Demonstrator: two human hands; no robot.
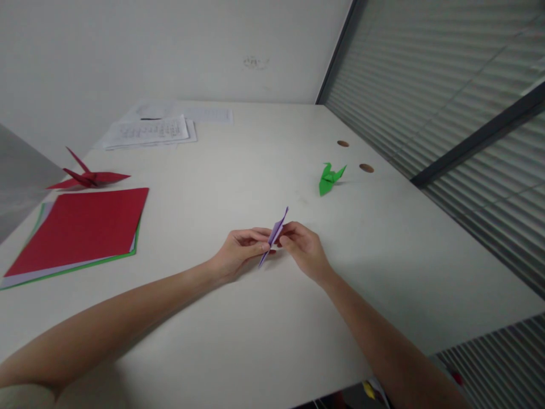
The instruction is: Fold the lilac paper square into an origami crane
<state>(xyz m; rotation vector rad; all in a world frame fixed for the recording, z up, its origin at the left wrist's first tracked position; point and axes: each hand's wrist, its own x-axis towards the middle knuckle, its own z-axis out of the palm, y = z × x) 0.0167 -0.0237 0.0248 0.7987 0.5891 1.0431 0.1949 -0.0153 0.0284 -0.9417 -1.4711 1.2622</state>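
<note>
Mid-frame, my left hand pinches purple paper, long axis slanting up-right; right hand at its right, grip unclear.

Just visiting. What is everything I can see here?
Folded paper: one, purple, between hands
Green paper crane: one, green, beyond right hand
Red paper crane: one, red, far left
Paper stack: one, red over pale purple and green, left
Written papers: several, white, back left
Table: one, white, beneath the hands
Holes: two, brown, table's right side
Wall: one, pale with dark scribble, behind
Blinds: count unclear, grey, right
Bars: two, dark, by blinds
Items below: count unclear, one yellow, bottom edge
Left hand: one, bare, fingers pinching the folded paper
Right hand: one, bare, beside the folded paper
Forearms: two, bare, bottom left and right
</note>
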